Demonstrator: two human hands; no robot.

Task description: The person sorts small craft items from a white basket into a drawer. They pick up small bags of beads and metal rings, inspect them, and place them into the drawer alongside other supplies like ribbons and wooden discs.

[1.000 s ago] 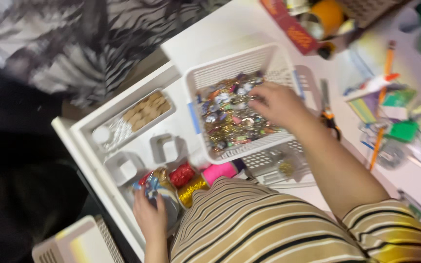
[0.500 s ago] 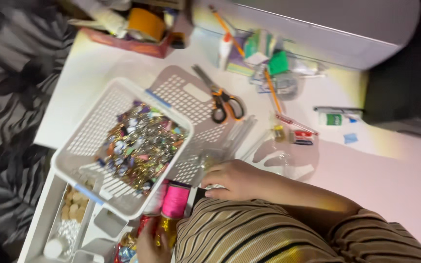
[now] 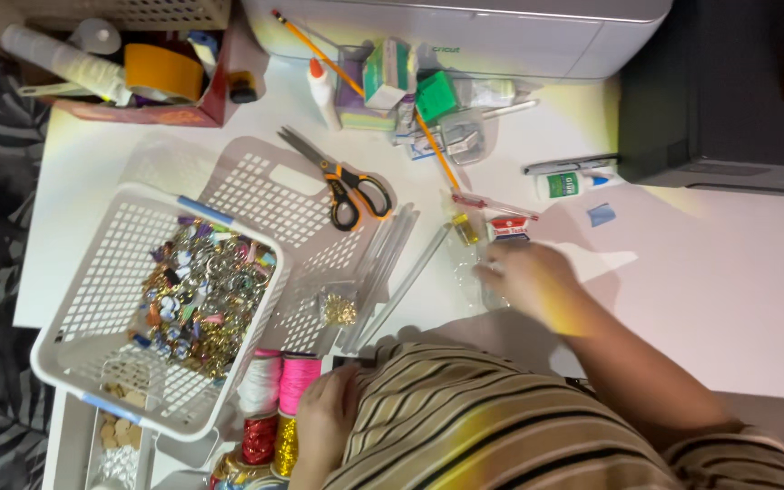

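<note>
A: Biggest first?
B: White desk (image 3: 737, 299), most of the view. Dark box-like unit (image 3: 719, 100) top R, white machine (image 3: 465, 32) along the top edge.

A: Next down?
B: White lattice basket (image 3: 93, 299) at L, tilted, full of small shiny trinkets (image 3: 197, 295). Flat white lattice lid (image 3: 265, 195) lying under & beside it. Red box (image 3: 138, 109) top L w/ a yellow tape roll (image 3: 163, 71) inside.

A: Hands?
B: Right hand (image 3: 530, 277) out over the desk, centre-R, palm down on a clear plastic bag (image 3: 469, 263). Fingers fairly close together, lightly curled; cannot tell if gripping, blurred. Left hand (image 3: 324, 422) low, at the near edge, pressed close beside the thread spools (image 3: 279, 395) — white, pink, red, gold. Fingers hidden under the striped sleeve (image 3: 465, 426); cannot tell if open or closed.

A: Smaller bits near the R hand?
B: Small red-and-white packet (image 3: 508, 229) just above the fingers, nearly touching. Tiny yellow piece (image 3: 465, 229) just L of that. Clear sticks (image 3: 392, 272) slanting between hand & lid. Small bag of gold bits (image 3: 340, 308) on the lid edge.

A: Rest?
B: Orange-handled scissors (image 3: 351, 186) on the lid, shut. 2 glue bottles: 1 (image 3: 323, 91) upright up top, 1 (image 3: 573, 184) lying R. Orange pencil (image 3: 369, 95) slanting across. Scrap of blue (image 3: 602, 215) alone, R.
</note>
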